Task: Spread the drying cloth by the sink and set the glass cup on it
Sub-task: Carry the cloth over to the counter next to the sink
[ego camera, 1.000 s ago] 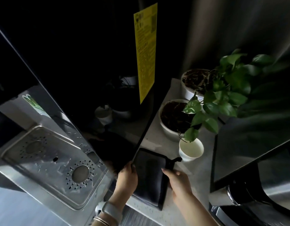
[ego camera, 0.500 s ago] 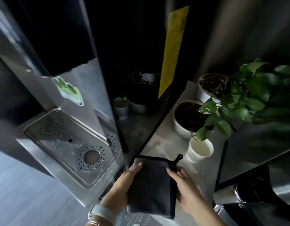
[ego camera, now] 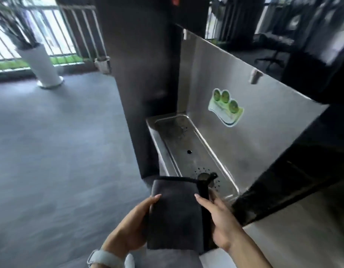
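A folded dark grey drying cloth [ego camera: 177, 213] with a black hanging loop is held in the air between both my hands. My left hand [ego camera: 132, 227] grips its left edge, thumb on top. My right hand [ego camera: 219, 221] grips its right, black-trimmed edge. The cloth hovers at the near end of a long steel drip tray [ego camera: 188, 144] of a water dispenser. No glass cup is in view.
A steel back panel [ego camera: 254, 136] with a green sticker [ego camera: 225, 107] rises behind the tray. A dark pillar [ego camera: 142, 74] stands left of it, a black cabinet edge [ego camera: 283, 182] to the right. Grey floor lies at left, with a tall white planter [ego camera: 41, 64] by a railing.
My view swung left, away from the counter with plants and paper cup. Both hands lifted the folded cloth off the counter and carried it toward the near end of the steel tray.
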